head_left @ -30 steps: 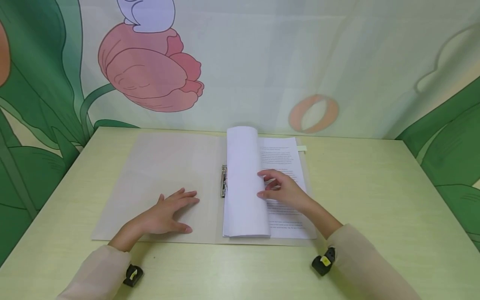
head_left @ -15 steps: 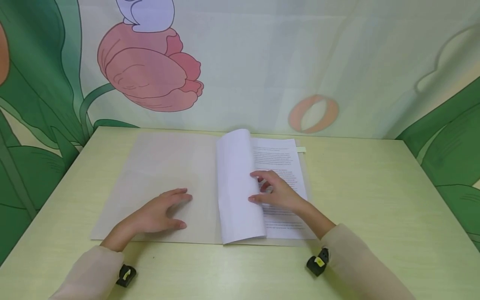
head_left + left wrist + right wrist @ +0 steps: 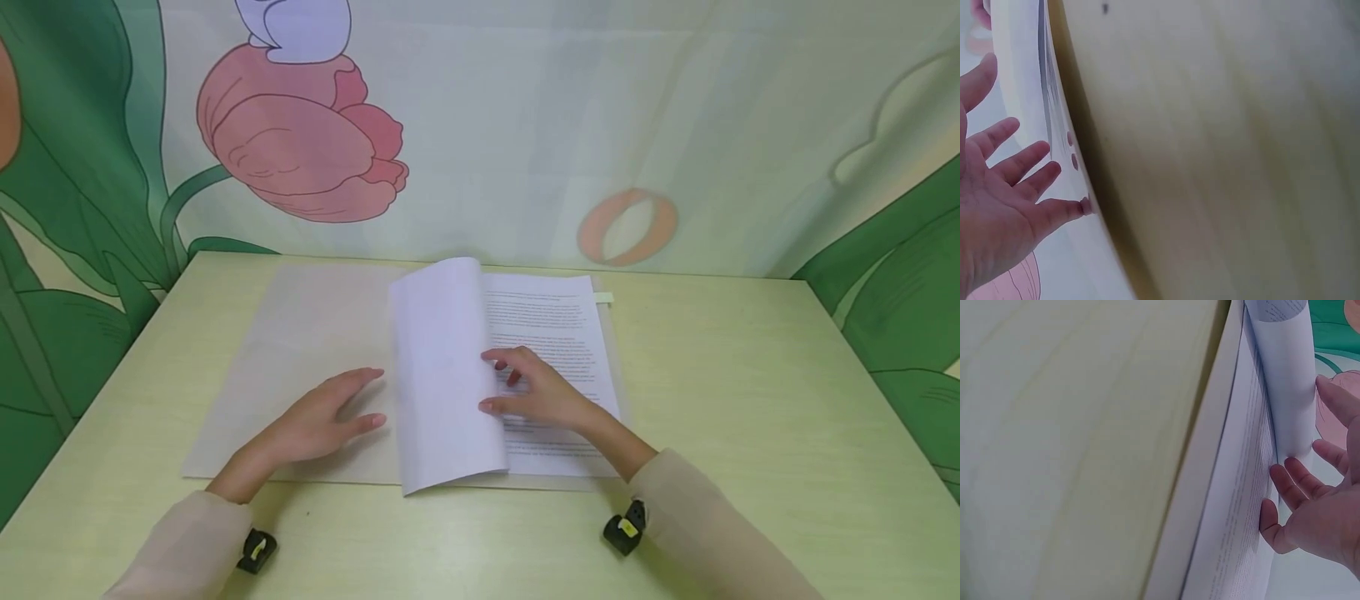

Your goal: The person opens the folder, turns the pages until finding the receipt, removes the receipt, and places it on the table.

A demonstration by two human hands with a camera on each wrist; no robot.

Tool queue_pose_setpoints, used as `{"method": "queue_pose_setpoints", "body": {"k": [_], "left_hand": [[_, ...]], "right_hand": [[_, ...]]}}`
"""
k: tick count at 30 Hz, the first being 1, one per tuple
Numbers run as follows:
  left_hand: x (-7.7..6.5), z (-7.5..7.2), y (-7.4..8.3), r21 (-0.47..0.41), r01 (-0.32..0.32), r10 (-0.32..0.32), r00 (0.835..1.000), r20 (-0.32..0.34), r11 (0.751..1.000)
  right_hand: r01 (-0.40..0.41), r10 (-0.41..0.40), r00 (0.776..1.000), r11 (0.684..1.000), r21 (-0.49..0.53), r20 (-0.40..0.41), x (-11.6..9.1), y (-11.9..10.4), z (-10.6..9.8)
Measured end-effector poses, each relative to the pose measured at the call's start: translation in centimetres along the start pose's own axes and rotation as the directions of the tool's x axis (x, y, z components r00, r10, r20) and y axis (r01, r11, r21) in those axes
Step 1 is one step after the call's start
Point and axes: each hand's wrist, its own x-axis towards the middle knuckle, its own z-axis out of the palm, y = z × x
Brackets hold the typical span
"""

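While R hand [image 3: 536, 393], loosely spread, touches curled paper [image 3: 442, 375] w/o gripping it, L hand [image 3: 318, 422], fingers apart & holding nothing, touches opened-out folder [image 3: 300, 325].

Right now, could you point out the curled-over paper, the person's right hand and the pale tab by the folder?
Curled-over paper [image 3: 444, 379], head view: middle of its blank upward face.
Right hand [image 3: 543, 393], head view: back of the hand.
Pale tab [image 3: 604, 297], head view: its protruding part.
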Motion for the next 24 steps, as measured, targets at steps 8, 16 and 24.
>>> {"method": "queue_pose_setpoints", "body": {"k": [8,16,24], "left_hand": [[0.36,0.25,0.32,0.027,0.001,0.000,1.000,-0.019,1.000],[0.53,0.45,0.77,0.058,-0.015,0.017,0.999,-0.033,0.998],[0.31,0.96,0.62,0.179,-0.054,0.048,0.998,0.036,0.982]], "right_hand": [[0.069,-0.068,0.997,0.997,-0.028,0.038,-0.06,-0.03,0.28],[0.130,-0.125,0.989,0.990,-0.058,0.074,0.20,-0.15,0.65],[0.107,-0.101,0.991,0.992,-0.071,0.091,-0.07,-0.26,0.59]]}}
